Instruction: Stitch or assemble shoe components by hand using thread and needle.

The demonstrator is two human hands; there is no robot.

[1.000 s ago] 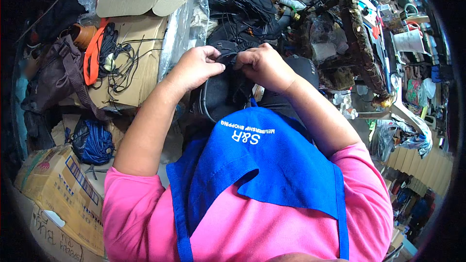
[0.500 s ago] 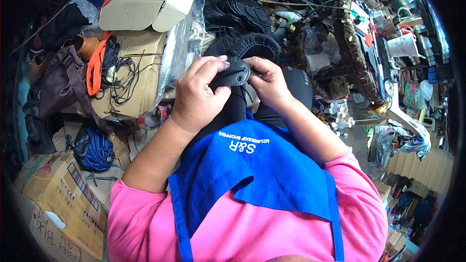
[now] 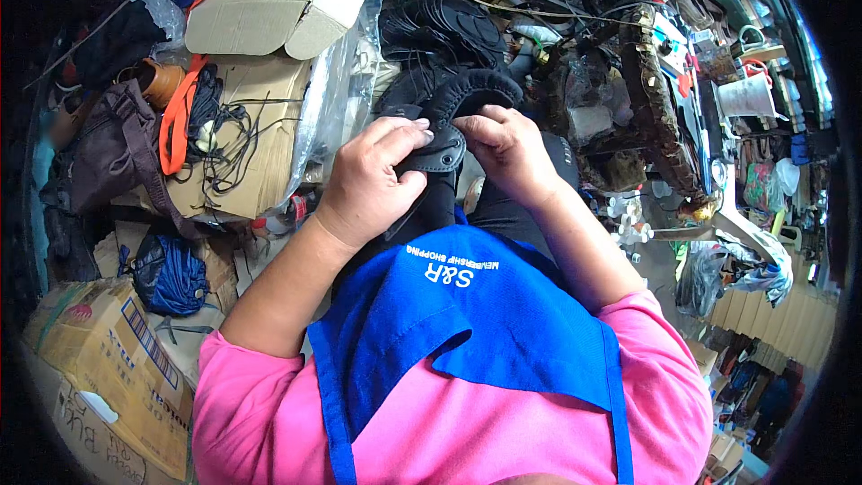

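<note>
A black shoe upper (image 3: pixel 440 155), or a piece that looks like one, sits a little above the middle of the frame, directly between the two hands and touching both. Its padded collar bows in an arch toward the top of the frame, over the right hand's fingers; from there the piece narrows and runs down and left to a rounded, stitched tab with one metal eyelet. The long axis therefore slants from upper right to lower left, the tab end nearer the left hand and the collar end nearer the right.

The left hand (image 3: pixel 377 171) is partly closed, its fingers bent over the upper left edge of the tab and its thumb below, with a gap between. The right hand (image 3: pixel 514 148) is closed further, pinching the inner side of the collar between thumb and curled fingers; its hidden fingertips cannot be made out.

Below the hands spreads a blue apron (image 3: pixel 503 332). Above them lies a stack of flat black pieces (image 3: pixel 449 25). An orange strap (image 3: pixel 177 126) and tangled black cords (image 3: pixel 235 148) lie at upper left.
</note>
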